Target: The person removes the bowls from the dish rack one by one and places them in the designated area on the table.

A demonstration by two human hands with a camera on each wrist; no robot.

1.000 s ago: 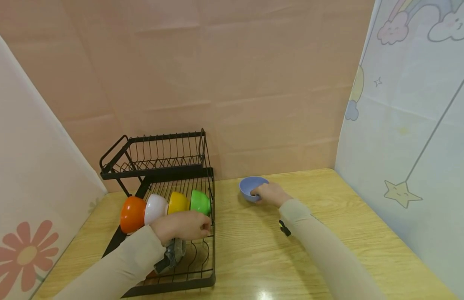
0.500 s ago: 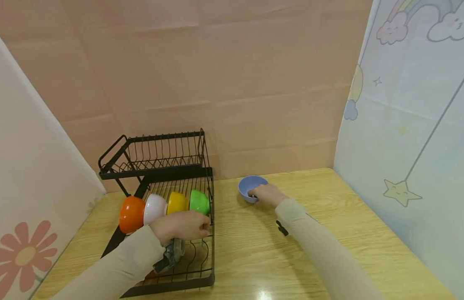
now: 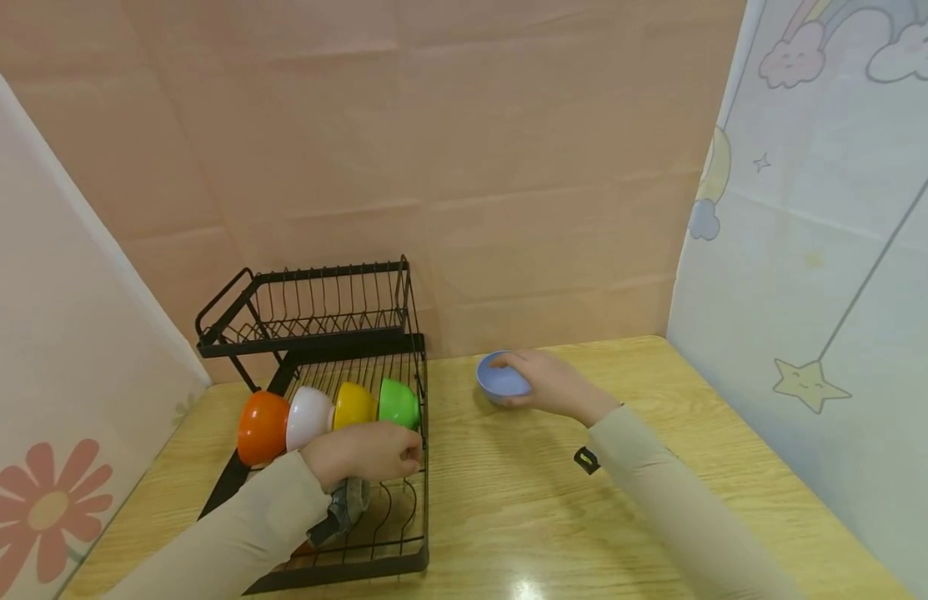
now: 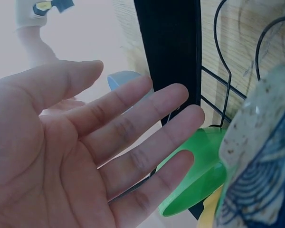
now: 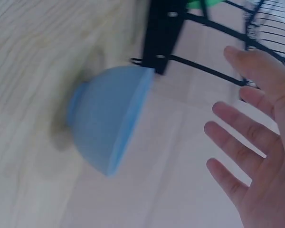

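Note:
A blue bowl (image 3: 501, 379) sits upright on the table, right of the dish rack. My right hand (image 3: 549, 385) overlaps it in the head view. In the right wrist view, a gap separates the bowl (image 5: 107, 116) from the spread, slightly bent fingers of my right hand (image 5: 256, 137). Over the rack's lower tier is my left hand (image 3: 362, 452), its fingers extended and holding nothing in the left wrist view. Near those fingertips are the green bowl (image 4: 199, 161) and a bowl with a blue wave pattern (image 4: 261, 175), largely hidden under the hand in the head view.
The black two-tier dish rack (image 3: 426, 508) stands on the left. Orange (image 3: 263, 427), white (image 3: 309, 417), yellow (image 3: 355, 405) and green (image 3: 399, 404) bowls lean on their sides in a row in its lower tier. Cloth walls (image 3: 546, 167) enclose the wooden table (image 3: 509, 517).
My right hand has released the blue bowl's near rim and lifted away from it, fingers spreading. The blue bowl stays put. My left hand has not moved.

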